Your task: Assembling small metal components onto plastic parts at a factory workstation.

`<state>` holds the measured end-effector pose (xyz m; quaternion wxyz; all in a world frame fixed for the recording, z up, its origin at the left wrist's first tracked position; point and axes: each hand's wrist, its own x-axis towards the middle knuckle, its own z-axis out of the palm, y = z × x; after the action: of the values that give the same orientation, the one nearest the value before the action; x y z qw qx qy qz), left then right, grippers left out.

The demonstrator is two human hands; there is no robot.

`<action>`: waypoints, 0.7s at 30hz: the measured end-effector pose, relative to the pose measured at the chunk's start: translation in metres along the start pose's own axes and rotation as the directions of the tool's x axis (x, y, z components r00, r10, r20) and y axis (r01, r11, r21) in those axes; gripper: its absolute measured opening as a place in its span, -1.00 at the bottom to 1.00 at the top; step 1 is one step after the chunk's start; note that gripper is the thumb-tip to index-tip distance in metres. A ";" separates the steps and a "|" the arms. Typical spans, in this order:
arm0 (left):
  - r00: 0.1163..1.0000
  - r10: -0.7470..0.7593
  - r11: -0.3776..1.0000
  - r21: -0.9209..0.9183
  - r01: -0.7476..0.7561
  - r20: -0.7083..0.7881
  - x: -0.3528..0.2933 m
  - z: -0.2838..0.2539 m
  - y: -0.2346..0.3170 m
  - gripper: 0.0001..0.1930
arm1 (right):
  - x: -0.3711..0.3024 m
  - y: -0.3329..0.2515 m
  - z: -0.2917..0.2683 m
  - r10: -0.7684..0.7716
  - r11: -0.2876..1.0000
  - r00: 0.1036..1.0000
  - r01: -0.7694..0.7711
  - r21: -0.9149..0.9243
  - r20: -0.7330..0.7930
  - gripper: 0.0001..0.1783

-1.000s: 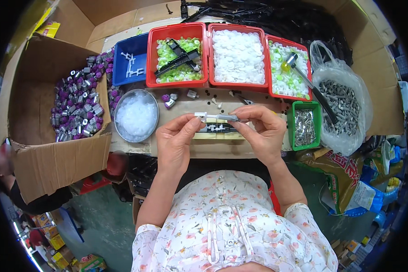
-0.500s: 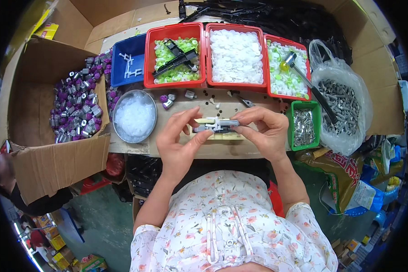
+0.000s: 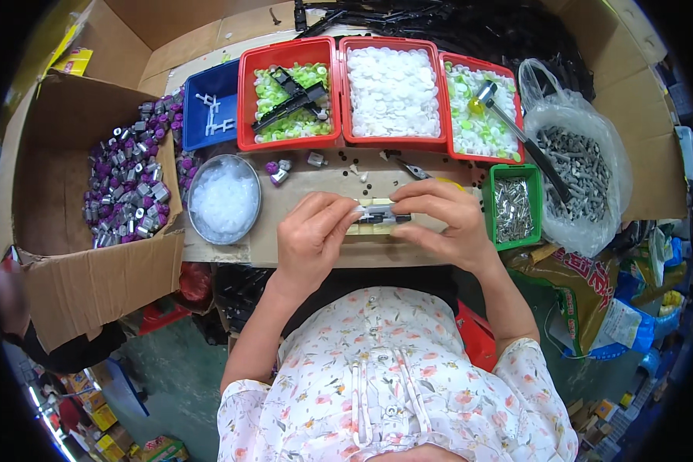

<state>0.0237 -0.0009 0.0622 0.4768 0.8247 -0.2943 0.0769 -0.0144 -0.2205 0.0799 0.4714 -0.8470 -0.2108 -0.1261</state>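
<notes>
A small grey-and-black plastic assembly (image 3: 376,218) lies at a cream-coloured block (image 3: 366,229) near the table's front edge. My left hand (image 3: 309,237) pinches its left end between thumb and fingers. My right hand (image 3: 448,229) has thumb and forefinger closed on its right end. Fingertips hide both ends of the assembly. Just behind it are pliers (image 3: 416,171), several tiny black bits and a few small white pieces. Purple-and-grey parts (image 3: 279,171) and a single grey part (image 3: 316,159) rest on the board beyond my left hand.
A metal bowl (image 3: 225,202) of translucent pieces and a carton (image 3: 61,165) of purple-grey parts stand left. Behind are a blue tray (image 3: 200,140) and red trays (image 3: 289,144) of discs. A hammer (image 3: 527,142), green tray (image 3: 508,245) and plastic bag (image 3: 612,223) of grey parts stand right.
The assembly has been lowered from between my raised hands to the cream block. My left hand has shifted right, and both hands have turned so the fingers point more inward.
</notes>
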 end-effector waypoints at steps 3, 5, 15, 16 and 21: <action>0.997 0.077 0.997 0.024 -0.077 0.008 0.001 0.002 -0.001 -0.86 | -0.001 0.003 -0.002 0.119 0.993 0.989 -0.118 -0.019 0.085 -0.73; 0.995 0.103 0.994 0.036 -0.104 0.008 0.000 0.004 -0.001 -0.86 | -0.001 0.005 -0.002 0.138 0.990 0.984 -0.136 -0.025 0.113 -0.71; 0.998 0.043 0.999 0.006 -0.043 0.047 -0.002 0.012 -0.006 -0.87 | -0.002 -0.004 -0.004 0.049 0.911 0.975 0.046 -0.409 0.219 -0.67; 0.998 0.042 0.999 -0.009 -0.041 0.046 -0.003 0.014 -0.006 -0.88 | -0.003 -0.004 -0.005 0.050 0.912 0.975 0.044 -0.407 0.216 -0.67; 0.996 0.028 1.000 -0.001 -0.028 0.081 -0.003 0.016 -0.006 -0.82 | -0.007 0.003 -0.009 0.018 0.906 0.972 0.084 -0.416 0.234 -0.69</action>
<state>0.0218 -0.0108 0.0482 0.4634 0.8229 -0.3248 0.0502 -0.0193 -0.2319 0.0793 0.2466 -0.9341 -0.2464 -0.0770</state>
